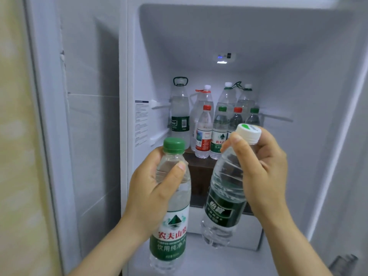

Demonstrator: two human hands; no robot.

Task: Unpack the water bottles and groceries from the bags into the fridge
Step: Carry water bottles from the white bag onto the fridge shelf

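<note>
Two hands (153,188) (262,172) hold bottles (173,226) (225,212) (both seemingly full).

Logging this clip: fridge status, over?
Left hand grips green-capped bottle. Right hand grips white-capped bottle. Both held before open fridge, not yet shelved. Stocked bottles fill dark shelf's back rows.

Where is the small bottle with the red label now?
In the head view, the red-labelled bottle stands at the left end of the front row on the fridge shelf, between the tall dark-labelled bottle and a green-capped small bottle.
</note>
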